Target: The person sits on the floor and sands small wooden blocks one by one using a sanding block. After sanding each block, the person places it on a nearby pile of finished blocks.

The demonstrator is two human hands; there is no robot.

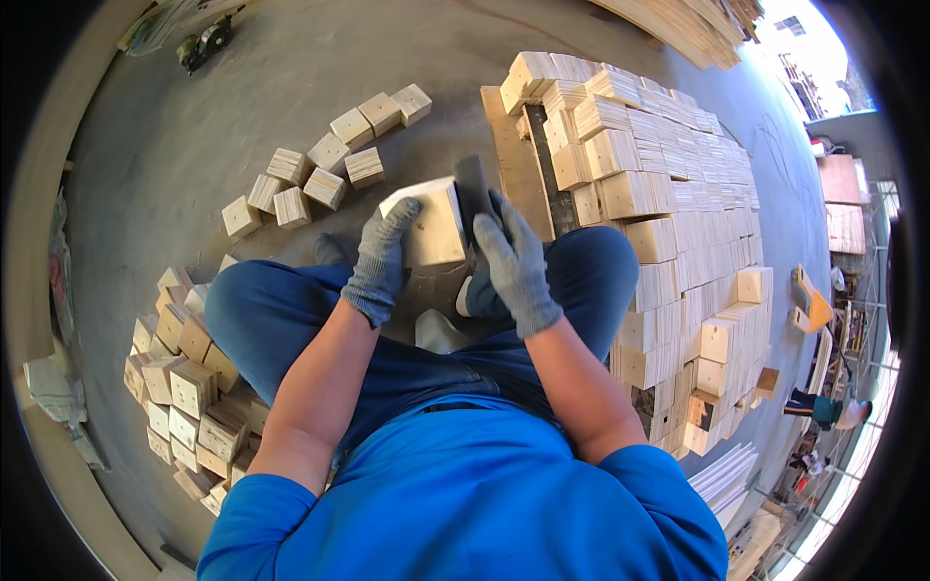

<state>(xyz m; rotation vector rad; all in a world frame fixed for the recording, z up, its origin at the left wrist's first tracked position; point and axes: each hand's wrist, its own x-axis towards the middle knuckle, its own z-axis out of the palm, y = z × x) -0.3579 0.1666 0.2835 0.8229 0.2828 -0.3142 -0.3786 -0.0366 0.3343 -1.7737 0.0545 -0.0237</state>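
While the left hand (384, 250) grips a wooden block (434, 228) between the knees (596, 276) and the right hand (516, 259) clasps a dark bar (471, 189) beside it, stacked blocks (702, 218) hem the right, heaped blocks (192, 385) the left and loose blocks (327, 153) the front

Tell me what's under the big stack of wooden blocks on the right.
At the left of the stack, part of a pallet-like wooden base shows; the stack covers whatever else lies beneath.

The kind of the dark flat piece (471, 194) in the right hand (511, 257) cannot be told; the left knee (237, 300) hides some heaped blocks (193, 385), the upper edge cuts the planks (686, 29), and a distant person (821, 409) is too small for details
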